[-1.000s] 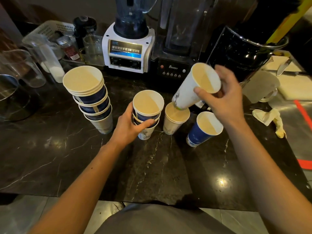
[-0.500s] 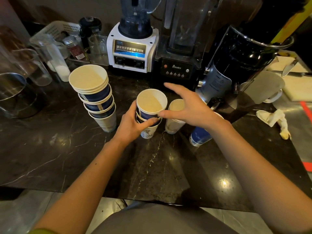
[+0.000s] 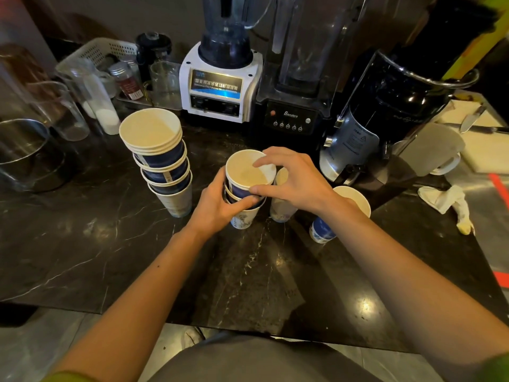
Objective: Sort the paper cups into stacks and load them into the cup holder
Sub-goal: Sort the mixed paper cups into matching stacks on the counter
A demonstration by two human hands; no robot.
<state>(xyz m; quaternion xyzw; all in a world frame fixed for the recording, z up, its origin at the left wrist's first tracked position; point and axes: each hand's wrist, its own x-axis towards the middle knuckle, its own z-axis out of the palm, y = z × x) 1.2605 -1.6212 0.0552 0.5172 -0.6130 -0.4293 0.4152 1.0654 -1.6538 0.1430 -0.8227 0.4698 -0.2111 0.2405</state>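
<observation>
**Two hands on the short stack of cups**

Two hands meet at the short stack point(image 3: 245, 188) of paper cups standing on the dark marble counter point(image 3: 96, 244). The left hand point(image 3: 217, 208) wraps the stack from its left and near side, fingers curled around the middle cups and the thumb lying across the front just under the top cup's blue band. The right hand point(image 3: 294, 180) comes over from the right: its thumb presses the near right side of the top cup just below the rim, while the index finger reaches over the rim and rests above the cup's open mouth. The other right fingers spread loosely behind, apart from the cup wall. So the top cup sits pinched between the right thumb and index finger, and the stack beneath is clasped in the left palm.

Just beside the stack on its right, a single white cup point(image 3: 281, 208) stands upright, mostly hidden under the right hand. Further right, beyond the right wrist, a blue cup point(image 3: 325, 230) leans toward the viewer's right. Well to the left stands a tall stack point(image 3: 162, 161) of nested cups, tilted slightly.

Behind the cups along the counter's back stand a white blender point(image 3: 220, 86), a black blender point(image 3: 294, 117) and a black grinder point(image 3: 385, 114). A crumpled cloth point(image 3: 446, 199) lies at the right.
</observation>
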